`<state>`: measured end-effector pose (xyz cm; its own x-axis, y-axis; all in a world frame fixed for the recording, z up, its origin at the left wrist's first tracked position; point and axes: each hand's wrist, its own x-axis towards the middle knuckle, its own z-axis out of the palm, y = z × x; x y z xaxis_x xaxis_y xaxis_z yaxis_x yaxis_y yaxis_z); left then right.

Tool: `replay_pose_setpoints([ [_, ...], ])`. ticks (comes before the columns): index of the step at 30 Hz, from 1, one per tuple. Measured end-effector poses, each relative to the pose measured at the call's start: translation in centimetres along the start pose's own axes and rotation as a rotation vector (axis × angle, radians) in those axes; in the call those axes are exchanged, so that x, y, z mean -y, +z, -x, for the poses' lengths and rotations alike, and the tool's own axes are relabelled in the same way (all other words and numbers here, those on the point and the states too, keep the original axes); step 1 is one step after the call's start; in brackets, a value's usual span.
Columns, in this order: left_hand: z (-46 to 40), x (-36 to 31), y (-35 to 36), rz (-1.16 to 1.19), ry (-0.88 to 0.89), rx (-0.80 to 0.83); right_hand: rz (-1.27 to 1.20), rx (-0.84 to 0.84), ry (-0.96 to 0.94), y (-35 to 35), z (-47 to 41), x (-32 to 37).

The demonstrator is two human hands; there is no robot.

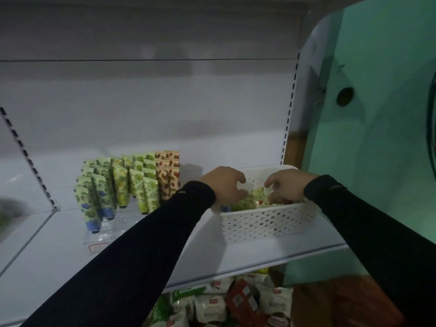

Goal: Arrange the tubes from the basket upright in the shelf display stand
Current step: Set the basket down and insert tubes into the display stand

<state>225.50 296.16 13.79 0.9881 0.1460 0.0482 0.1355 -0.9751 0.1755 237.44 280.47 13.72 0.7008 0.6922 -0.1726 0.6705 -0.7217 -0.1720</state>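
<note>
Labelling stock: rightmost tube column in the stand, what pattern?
Cream tubes with red-brown fruit print; head view.

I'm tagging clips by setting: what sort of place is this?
Probably a shop. A white slotted shelf carries rows of upright tubes in a clear stand, and packaged goods fill the shelf below.

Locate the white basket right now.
In the head view the white basket sits on the shelf right of centre, just right of the display stand, with both hands reaching into it.
</note>
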Motion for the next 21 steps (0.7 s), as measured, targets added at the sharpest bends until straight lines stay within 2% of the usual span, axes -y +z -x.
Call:
replay_pose_setpoints([
  [7,-5.1,-0.7,3.2,-0.157,-0.039,0.202,0.192,0.156,-0.086,0.7,-2.8,-0.4],
  [11,-6.1,-0.4,4.4,-0.226,-0.001,0.204,0.204,0.189,-0.116,0.9,-3.4,-0.5],
  [15,-6.4,-0.5,4.3,-0.207,0.018,0.215,0.219,0.211,-0.094,0.7,-3.8,-0.5],
  [21,-6.4,-0.7,3.9,-0.114,-0.045,0.270,0.290,0.281,-0.063,0.5,-4.3,-0.3],
])
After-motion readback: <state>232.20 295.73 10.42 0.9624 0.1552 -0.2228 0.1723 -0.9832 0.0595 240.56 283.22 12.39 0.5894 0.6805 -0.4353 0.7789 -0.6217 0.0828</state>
